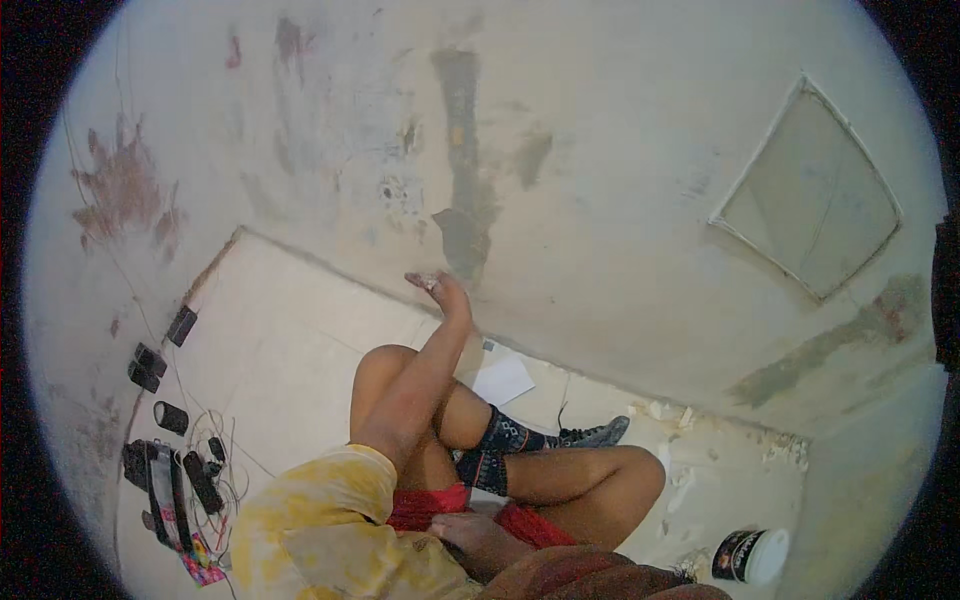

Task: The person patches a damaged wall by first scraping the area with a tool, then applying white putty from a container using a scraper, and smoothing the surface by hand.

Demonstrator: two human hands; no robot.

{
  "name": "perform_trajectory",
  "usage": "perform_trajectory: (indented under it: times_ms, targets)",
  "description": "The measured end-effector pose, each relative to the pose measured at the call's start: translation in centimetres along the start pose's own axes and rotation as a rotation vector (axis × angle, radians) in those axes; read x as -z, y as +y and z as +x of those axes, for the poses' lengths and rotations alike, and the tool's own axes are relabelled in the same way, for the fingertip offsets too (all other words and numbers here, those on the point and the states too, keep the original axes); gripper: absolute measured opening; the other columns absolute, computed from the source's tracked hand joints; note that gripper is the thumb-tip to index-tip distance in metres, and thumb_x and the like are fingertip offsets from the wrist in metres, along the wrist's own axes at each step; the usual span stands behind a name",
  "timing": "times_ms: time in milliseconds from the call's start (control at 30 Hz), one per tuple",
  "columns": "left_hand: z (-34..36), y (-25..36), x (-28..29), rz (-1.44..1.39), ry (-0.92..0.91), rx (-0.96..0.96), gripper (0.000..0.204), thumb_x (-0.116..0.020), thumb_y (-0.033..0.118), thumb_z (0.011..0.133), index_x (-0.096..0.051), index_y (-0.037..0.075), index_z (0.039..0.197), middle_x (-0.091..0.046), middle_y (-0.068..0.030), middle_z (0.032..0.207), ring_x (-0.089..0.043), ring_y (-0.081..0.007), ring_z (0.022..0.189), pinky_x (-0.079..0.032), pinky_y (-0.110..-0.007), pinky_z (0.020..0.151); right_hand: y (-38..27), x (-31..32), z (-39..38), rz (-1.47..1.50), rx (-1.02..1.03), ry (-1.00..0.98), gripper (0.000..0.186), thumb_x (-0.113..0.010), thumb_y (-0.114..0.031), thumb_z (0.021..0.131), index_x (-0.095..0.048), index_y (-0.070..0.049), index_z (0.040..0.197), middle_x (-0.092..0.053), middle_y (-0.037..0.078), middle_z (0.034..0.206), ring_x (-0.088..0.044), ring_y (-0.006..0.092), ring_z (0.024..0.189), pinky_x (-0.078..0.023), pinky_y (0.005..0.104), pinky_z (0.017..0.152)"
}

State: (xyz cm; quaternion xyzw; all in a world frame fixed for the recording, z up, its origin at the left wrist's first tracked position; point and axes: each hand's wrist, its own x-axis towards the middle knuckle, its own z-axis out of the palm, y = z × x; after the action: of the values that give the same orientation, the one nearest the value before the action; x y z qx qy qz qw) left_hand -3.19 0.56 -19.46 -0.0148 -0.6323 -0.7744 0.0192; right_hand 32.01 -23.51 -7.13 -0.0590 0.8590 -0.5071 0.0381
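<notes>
My left hand [440,287] reaches out past my raised knee to the foot of the wall [600,200]. Its fingers stretch to the left, and white paste sticks to them. Just above it, a dark grey patch [463,240] with a sharp corner shows on the wall; whether the hand touches the wall I cannot tell. My right hand [478,532] lies in my lap against my red shorts [425,508], its fingers curled in. What they hold, if anything, is hidden.
A white sheet [503,380] lies by my shoe [598,433]. Flakes [672,412] litter the floor along the wall. At the lower right stands a black-and-white bucket [750,556]. Black boxes [148,367] and tangled cables [225,460] lie to the left.
</notes>
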Motion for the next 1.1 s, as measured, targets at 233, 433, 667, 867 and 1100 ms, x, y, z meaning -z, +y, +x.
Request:
perform_trajectory:
  times_ms: [233, 433, 667, 867, 1100]
  targets:
    - [0.5, 10.3, 1.5, -0.018, -0.050, -0.439, 0.069, -0.042, 0.013, 0.097, -0.004, -0.001, 0.153, -0.003, -0.0212, 0.160, -0.009, -0.0331, 0.148, -0.010, -0.038, 0.120, 0.7, 6.8, -3.3, -0.191, -0.548, 0.282, 0.017, -0.060, -0.019, 0.093, -0.067, -0.005, 0.099, -0.065, 0.018, 0.093, -0.064, 0.0339, 0.093, -0.050, 0.0403, 0.083]
    - [-4.2, 8.8, 1.0, 0.157, -0.298, -0.401, 0.078, -0.049, 0.026, 0.095, -0.005, 0.001, 0.153, -0.008, -0.0202, 0.160, -0.008, -0.0379, 0.147, -0.007, -0.049, 0.118, 7.4, 15.2, -8.2, -0.472, -0.645, 0.575, 0.019, -0.060, -0.018, 0.089, -0.064, -0.002, 0.099, -0.066, 0.021, 0.094, -0.064, 0.0324, 0.088, -0.050, 0.0387, 0.080]
    - [-4.9, 9.1, 0.9, 0.422, -0.432, -0.689, 0.074, -0.046, 0.029, 0.096, -0.008, 0.002, 0.154, -0.008, -0.0143, 0.161, -0.007, -0.0343, 0.148, -0.001, -0.053, 0.117, 20.3, 19.6, -14.3, -0.438, -1.020, 0.499, 0.036, -0.060, -0.032, 0.089, -0.062, -0.002, 0.110, -0.061, 0.024, 0.110, -0.058, 0.0389, 0.109, -0.046, 0.0451, 0.093]
    - [0.6, 15.3, 1.2, 0.273, -0.394, -0.706, 0.075, -0.035, 0.047, 0.099, -0.010, 0.002, 0.154, -0.013, -0.0160, 0.161, -0.006, -0.0353, 0.149, -0.002, -0.052, 0.117, 22.0, 16.8, -13.2, -0.533, -0.861, 0.470, 0.028, -0.063, -0.026, 0.086, -0.064, -0.001, 0.098, -0.066, 0.022, 0.099, -0.063, 0.0376, 0.095, -0.048, 0.0425, 0.087]
    - [-6.6, 8.1, -0.6, 0.305, -0.455, -0.739, 0.070, -0.036, 0.039, 0.101, -0.011, 0.000, 0.153, -0.013, -0.0140, 0.161, -0.008, -0.0335, 0.148, -0.002, -0.049, 0.117, 23.5, 17.9, -12.6, -0.361, -1.019, 0.435, 0.034, -0.058, -0.031, 0.089, -0.063, -0.001, 0.104, -0.066, 0.024, 0.104, -0.061, 0.0406, 0.102, -0.047, 0.0458, 0.090]
